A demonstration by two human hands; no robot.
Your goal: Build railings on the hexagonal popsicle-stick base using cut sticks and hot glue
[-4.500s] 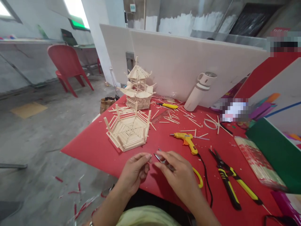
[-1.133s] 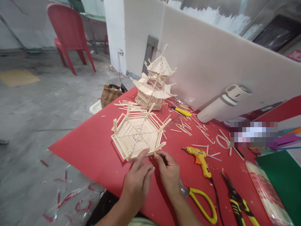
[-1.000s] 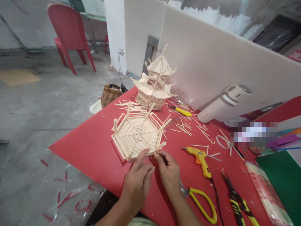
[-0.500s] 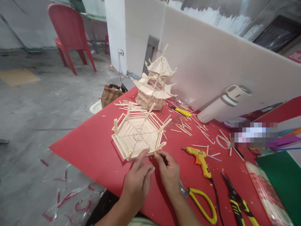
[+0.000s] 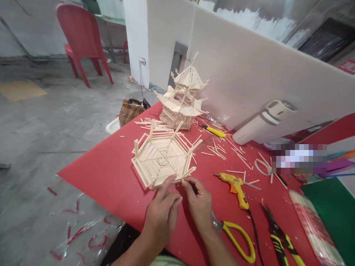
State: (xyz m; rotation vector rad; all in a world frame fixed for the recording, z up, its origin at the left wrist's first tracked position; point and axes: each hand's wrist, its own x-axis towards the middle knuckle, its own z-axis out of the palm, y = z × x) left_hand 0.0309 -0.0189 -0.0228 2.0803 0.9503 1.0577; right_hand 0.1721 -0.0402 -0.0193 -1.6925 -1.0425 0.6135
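A flat hexagonal base of wooden sticks (image 5: 162, 157), with short upright posts at its corners, lies on the red table (image 5: 111, 177). My left hand (image 5: 162, 212) has its fingers curled and its fingertips on the near rim of this base. Just to its right, my right hand (image 5: 198, 201) pinches a short wooden stick (image 5: 182, 180) against the base's near right corner. Yellow-handled scissors (image 5: 238, 240) lie under my right wrist, blades hidden by the hand. A finished stick pagoda (image 5: 183, 98) stands behind the base.
To the right lie a yellow glue gun (image 5: 235, 186), yellow-black cutters (image 5: 280, 236), a yellow craft knife (image 5: 213, 130), loose sticks (image 5: 219, 149) and a stick bundle (image 5: 313, 229). A white flask (image 5: 263, 122) leans on the white board (image 5: 249, 66). A red chair (image 5: 80, 40) stands back left.
Since 4.5 s ago both hands have moved forward to the hexagonal base, and the scissors have left my right hand's fingers. Over the last second nothing has visibly moved.
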